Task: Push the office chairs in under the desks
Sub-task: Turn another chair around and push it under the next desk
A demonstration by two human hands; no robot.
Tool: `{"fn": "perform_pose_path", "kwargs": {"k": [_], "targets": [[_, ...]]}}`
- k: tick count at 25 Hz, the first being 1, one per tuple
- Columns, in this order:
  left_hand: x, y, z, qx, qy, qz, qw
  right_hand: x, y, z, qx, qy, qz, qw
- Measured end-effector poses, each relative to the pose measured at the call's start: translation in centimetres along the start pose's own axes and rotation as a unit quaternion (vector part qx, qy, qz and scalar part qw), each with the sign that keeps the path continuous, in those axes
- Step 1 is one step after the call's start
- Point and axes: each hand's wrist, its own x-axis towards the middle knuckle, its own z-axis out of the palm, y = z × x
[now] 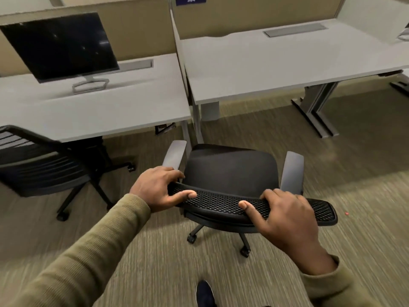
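Both hands clamped on the chair (230,171) by the top edge of its mesh backrest (221,202). Left hand (158,191) near the backrest's left end, fingers (174,172) curled over the front of the rim, thumb pressed flat on the mesh. Right hand (285,214) right of centre, gripping the same way, thumb pointing inward along the mesh. Neither hand spread; both closed on the rim.

Chair out on the carpet (354,151), seat facing the desks, well apart from any tabletop. Lined up roughly with the gap between the left tabletop (99,111) and the right tabletop (265,69), a little nearer the right one's left leg. Second chair (44,165) at the left, seat partly tucked under the left tabletop, below the monitor (59,45); backrest sticking out.

Step in hand, judging by the grip: steering this chair toward a desk, probably the right one, bare and with open space beneath.

Next move likely: swing right to centre on that opening, then roll straight forward. Armrests (292,171) may need to clear the tabletop's underside; clearance impossible to tell from here. Desk leg a snag risk for the casters (191,238).
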Motion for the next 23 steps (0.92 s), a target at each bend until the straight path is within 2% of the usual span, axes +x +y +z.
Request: {"fn": "perform_pose_path", "kwargs": {"k": [3, 9, 17, 23], "targets": [[5.9, 0.5, 0.7, 0.004, -0.022, 0.003, 1.000, 4.3, 3.3, 0.7, -0.008, 0.006, 0.010, 1.000], [15.9, 2.5, 2.7, 0.012, -0.015, 0.005, 1.000, 12.6, 11.3, 2.1, -0.011, 0.017, -0.008, 1.000], [28.7, 7.3, 4.9, 0.003, -0.015, -0.044, 0.999, 24.5, 22.9, 3.7, -0.019, 0.025, -0.056, 0.998], [37.0, 8.6, 6.1, 0.005, -0.027, -0.067, 0.997, 32.4, 28.4, 4.4, -0.018, 0.010, -0.081, 0.997]]}}
